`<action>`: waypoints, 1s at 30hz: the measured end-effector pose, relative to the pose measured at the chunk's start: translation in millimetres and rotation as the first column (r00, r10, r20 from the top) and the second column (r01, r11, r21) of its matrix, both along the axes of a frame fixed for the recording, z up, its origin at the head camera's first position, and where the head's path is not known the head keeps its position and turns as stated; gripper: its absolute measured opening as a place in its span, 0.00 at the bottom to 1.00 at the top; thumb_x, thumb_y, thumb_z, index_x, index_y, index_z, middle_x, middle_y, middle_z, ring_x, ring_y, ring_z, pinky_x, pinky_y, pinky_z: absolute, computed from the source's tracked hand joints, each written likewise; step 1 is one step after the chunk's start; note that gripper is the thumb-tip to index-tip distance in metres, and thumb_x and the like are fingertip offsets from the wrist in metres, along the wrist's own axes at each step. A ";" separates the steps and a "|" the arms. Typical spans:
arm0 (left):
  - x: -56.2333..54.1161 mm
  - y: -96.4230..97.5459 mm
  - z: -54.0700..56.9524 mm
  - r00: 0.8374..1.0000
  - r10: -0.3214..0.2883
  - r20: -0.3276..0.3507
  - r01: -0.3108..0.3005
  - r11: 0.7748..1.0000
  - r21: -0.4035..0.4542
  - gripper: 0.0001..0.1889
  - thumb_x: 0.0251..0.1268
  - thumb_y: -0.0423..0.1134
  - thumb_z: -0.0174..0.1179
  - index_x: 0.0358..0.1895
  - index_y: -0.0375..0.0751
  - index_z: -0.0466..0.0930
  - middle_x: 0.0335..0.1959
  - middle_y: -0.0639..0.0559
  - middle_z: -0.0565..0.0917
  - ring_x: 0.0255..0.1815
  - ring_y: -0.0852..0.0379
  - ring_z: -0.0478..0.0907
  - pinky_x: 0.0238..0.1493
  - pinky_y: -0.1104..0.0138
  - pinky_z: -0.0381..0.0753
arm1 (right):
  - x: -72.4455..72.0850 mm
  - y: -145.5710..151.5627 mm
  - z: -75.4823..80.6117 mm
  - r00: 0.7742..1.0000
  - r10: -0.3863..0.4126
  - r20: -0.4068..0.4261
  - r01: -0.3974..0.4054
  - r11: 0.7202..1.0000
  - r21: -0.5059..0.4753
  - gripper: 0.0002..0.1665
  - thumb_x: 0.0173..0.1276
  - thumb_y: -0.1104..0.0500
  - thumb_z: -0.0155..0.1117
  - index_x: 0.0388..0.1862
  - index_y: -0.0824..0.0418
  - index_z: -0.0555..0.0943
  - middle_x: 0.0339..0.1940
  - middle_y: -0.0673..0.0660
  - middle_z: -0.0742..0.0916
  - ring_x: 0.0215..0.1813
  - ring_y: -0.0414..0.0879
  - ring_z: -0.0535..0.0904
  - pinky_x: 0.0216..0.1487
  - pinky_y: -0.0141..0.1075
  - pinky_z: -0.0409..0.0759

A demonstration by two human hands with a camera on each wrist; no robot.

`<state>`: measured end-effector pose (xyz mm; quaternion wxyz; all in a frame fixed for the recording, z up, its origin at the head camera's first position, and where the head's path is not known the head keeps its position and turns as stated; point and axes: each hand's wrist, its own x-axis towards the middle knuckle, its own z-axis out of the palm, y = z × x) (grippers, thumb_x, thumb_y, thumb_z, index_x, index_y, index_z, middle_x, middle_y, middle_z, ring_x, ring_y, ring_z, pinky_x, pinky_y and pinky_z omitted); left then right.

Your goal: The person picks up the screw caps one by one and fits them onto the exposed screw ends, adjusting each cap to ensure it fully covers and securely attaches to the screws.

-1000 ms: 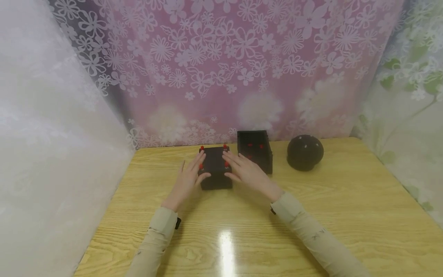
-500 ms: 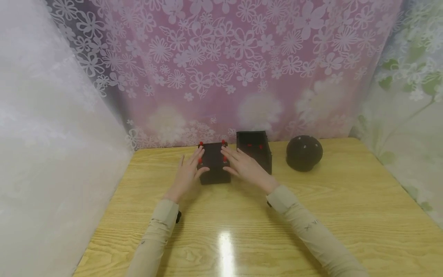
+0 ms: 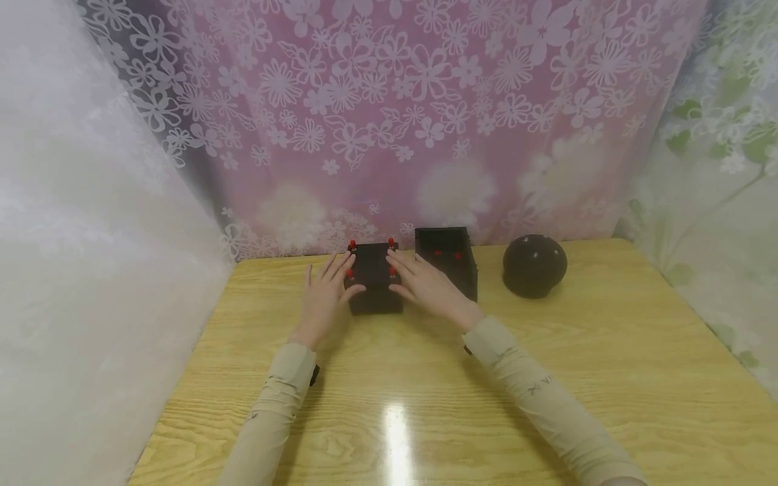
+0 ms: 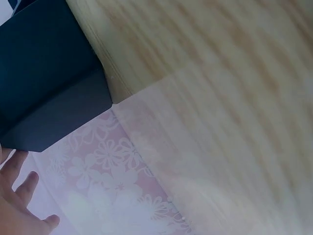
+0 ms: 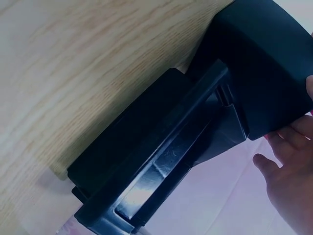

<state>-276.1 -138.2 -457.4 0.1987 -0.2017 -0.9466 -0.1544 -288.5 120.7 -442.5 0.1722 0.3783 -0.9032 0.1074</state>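
A black box (image 3: pixel 377 298) with red knobs (image 3: pixel 391 241) at its top corners stands near the back of the table. My left hand (image 3: pixel 322 302) lies along its left side, fingers extended and thumb at the near edge. Opposite it, my right hand (image 3: pixel 433 289) lies along the right side with straight fingers at the knobs. Dark smooth walls of the box fill the upper left of the left wrist view (image 4: pixel 46 63) and the upper right of the right wrist view (image 5: pixel 259 63). Neither hand curls round the box.
Close to the box's right stands an open-topped black bin (image 3: pixel 471 280) with red bits inside. Farther right sits a black rounded object (image 3: pixel 535 270) with small shiny dots. A pink floral curtain (image 3: pixel 365 148) hangs along the back edge of the wooden table (image 3: pixel 340 418).
The box with red knobs has slid away from me toward the curtain, and both hands have moved forward with it. The bin and rounded object have stayed in place.
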 end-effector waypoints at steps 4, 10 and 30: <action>-1.4 0.5 1.9 1.000 0.023 0.010 -0.023 1.000 -0.010 0.39 0.68 0.57 0.62 0.79 0.51 0.61 0.79 0.54 0.65 0.80 0.50 0.57 0.79 0.39 0.45 | -4.1 -1.1 1.3 1.000 -0.002 0.009 0.002 1.000 -0.003 0.39 0.78 0.48 0.59 0.78 0.68 0.63 0.79 0.63 0.67 0.77 0.55 0.66 0.78 0.53 0.60; -5.7 0.8 2.8 0.999 0.028 0.025 -0.028 1.000 0.007 0.39 0.69 0.56 0.61 0.80 0.50 0.61 0.79 0.54 0.63 0.80 0.49 0.58 0.78 0.38 0.45 | -9.8 -3.3 3.3 1.000 -0.003 0.015 0.003 1.000 -0.005 0.39 0.78 0.48 0.59 0.78 0.68 0.63 0.79 0.63 0.67 0.78 0.54 0.64 0.79 0.51 0.58; -16.6 1.9 2.2 0.999 0.030 0.036 -0.030 1.000 0.008 0.38 0.70 0.57 0.59 0.80 0.49 0.60 0.80 0.53 0.63 0.80 0.50 0.58 0.78 0.36 0.40 | -19.9 -5.5 0.6 0.999 -0.023 0.046 0.025 0.999 -0.032 0.39 0.76 0.50 0.62 0.78 0.67 0.64 0.79 0.62 0.67 0.77 0.55 0.66 0.78 0.52 0.60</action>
